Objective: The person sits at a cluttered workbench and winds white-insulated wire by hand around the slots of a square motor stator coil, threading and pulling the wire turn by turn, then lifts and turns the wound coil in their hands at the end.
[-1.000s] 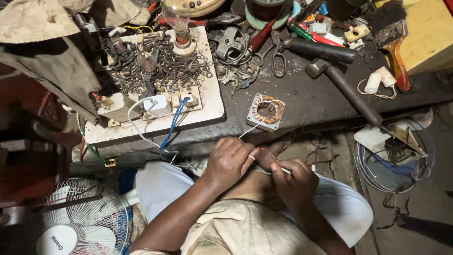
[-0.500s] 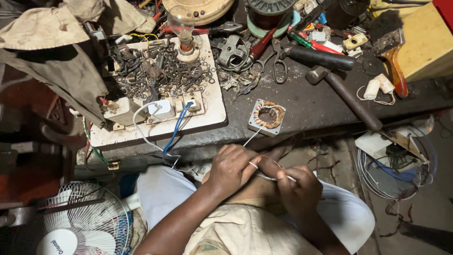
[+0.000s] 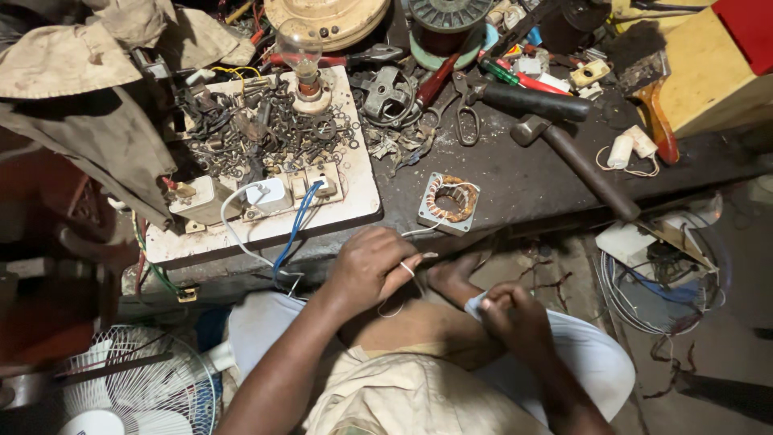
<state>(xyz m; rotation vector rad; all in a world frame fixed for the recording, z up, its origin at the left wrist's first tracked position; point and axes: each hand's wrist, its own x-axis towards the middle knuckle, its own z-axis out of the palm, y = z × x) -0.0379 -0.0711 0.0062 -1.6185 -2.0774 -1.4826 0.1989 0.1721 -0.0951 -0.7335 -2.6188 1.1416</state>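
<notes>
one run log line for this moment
left hand: thin white wire looped over fingers | right hand: pinching wire end | motor stator: on bench, wire attached

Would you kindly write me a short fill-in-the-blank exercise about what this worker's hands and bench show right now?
1. The left hand pinches a thin white ____.
2. That strand leads up to the square motor stator wound with ____ coils.
3. On the white switch board stands a clear light ____.
4. The right hand rests over the person's ____.

Missing words: wire; copper; bulb; lap
</notes>
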